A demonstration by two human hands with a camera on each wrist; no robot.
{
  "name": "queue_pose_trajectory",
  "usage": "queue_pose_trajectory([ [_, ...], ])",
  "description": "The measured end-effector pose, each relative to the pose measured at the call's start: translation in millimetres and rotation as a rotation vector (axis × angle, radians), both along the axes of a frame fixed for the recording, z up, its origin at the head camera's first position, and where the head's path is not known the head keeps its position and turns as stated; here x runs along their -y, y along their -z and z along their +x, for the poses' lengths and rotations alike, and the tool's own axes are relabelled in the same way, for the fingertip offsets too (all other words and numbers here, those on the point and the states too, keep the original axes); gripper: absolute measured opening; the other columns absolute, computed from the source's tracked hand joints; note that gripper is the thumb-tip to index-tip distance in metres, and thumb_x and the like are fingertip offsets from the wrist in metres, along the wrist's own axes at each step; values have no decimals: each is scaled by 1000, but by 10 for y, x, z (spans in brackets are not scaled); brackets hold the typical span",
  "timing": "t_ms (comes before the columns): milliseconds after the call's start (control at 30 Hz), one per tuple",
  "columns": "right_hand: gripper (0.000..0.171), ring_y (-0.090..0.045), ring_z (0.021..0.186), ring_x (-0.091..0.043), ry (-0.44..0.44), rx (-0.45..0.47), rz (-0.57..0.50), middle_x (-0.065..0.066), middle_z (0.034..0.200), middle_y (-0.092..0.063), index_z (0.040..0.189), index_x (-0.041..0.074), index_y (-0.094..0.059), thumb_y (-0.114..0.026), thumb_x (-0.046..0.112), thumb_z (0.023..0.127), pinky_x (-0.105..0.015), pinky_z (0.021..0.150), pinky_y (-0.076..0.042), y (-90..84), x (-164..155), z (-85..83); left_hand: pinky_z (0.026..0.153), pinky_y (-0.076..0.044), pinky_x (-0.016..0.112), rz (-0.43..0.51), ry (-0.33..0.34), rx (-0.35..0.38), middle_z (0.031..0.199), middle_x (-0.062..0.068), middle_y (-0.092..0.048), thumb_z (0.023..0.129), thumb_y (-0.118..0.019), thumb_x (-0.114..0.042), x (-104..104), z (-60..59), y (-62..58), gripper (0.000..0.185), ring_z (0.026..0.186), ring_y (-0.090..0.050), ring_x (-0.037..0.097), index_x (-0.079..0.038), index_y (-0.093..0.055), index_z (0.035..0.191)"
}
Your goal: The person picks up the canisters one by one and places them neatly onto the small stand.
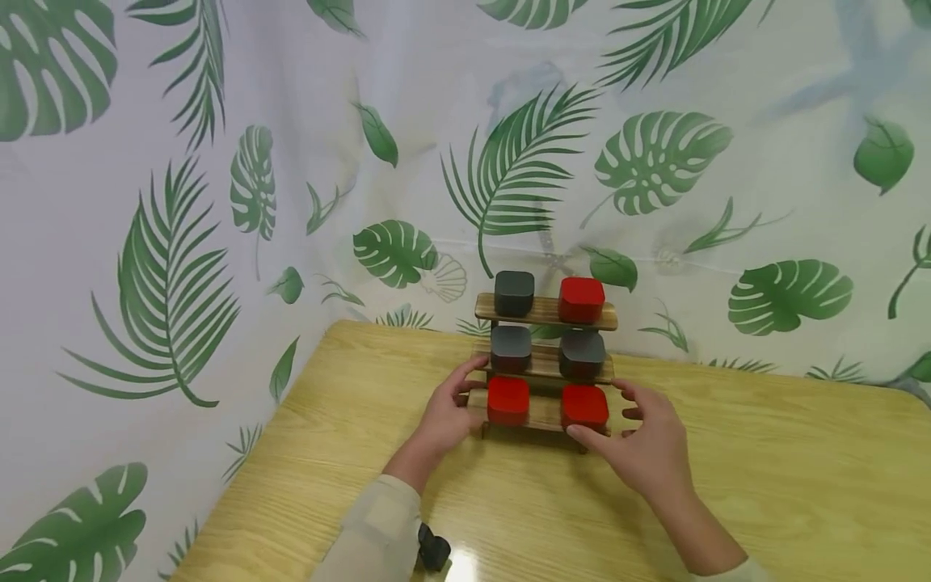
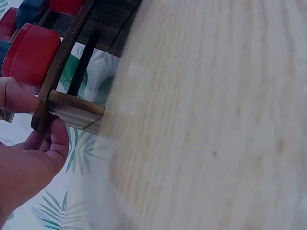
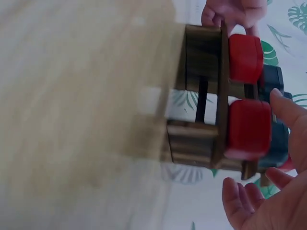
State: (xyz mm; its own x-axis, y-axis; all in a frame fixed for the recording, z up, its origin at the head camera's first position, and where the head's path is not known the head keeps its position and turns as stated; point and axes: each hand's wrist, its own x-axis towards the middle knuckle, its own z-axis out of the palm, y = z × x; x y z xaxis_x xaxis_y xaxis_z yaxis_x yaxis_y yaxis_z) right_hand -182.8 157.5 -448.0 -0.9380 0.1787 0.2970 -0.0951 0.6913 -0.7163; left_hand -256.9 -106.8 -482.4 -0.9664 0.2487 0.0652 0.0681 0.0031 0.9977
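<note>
A three-tier wooden display stand bears several small rounded boxes, two to a tier. Red boxes sit at lower left, lower right and top right. Dark grey ones fill the top left and both middle places, left and right. My left hand pinches the left end of the lowest shelf, thumb above and curled fingers below in the left wrist view. At the right end, my right hand is spread, its thumb close by the lower right red box.
The stand is on a light wood-grain table, near its back edge. Behind and to the left hangs a white cloth with green leaf prints. A small black object lies beside my left sleeve.
</note>
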Motion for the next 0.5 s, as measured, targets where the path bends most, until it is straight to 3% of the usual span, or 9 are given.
queue_pose_trajectory([
  [167, 90, -56, 103, -37, -10, 2, 64, -17, 125, -52, 141, 11, -52, -84, 59, 72, -52, 79, -49, -118, -101, 15, 60, -45, 30, -57, -33, 20, 136, 16, -51, 68, -49, 26, 46, 27, -74, 93, 111, -53, 37, -27, -56, 145],
  [367, 78, -51, 108, -37, -40, -41, 129, -19, 125, -50, 143, 9, -50, -78, 51, 83, -56, 80, -46, -249, -149, -22, 78, -51, 40, -85, -138, -5, 148, 16, -44, 74, -48, 21, 112, 54, -197, 84, 128, -44, 45, -18, -51, 148],
  [433, 74, -50, 111, -39, -53, -58, 158, -20, 128, -50, 143, 9, -50, -75, 48, 86, -59, 82, -45, -287, -149, -50, 87, -49, 44, -150, -204, -40, 151, 12, -42, 79, -53, 13, 145, 56, -209, 79, 131, -42, 42, -21, -49, 150],
  [500, 72, -48, 115, -42, -67, -68, 179, -22, 132, -49, 144, 8, -49, -73, 46, 88, -63, 84, -43, -333, -132, -73, 99, -42, 52, -285, -260, -102, 153, 11, -39, 82, -59, 4, 175, 80, -269, 75, 136, -38, 39, -21, -45, 152],
])
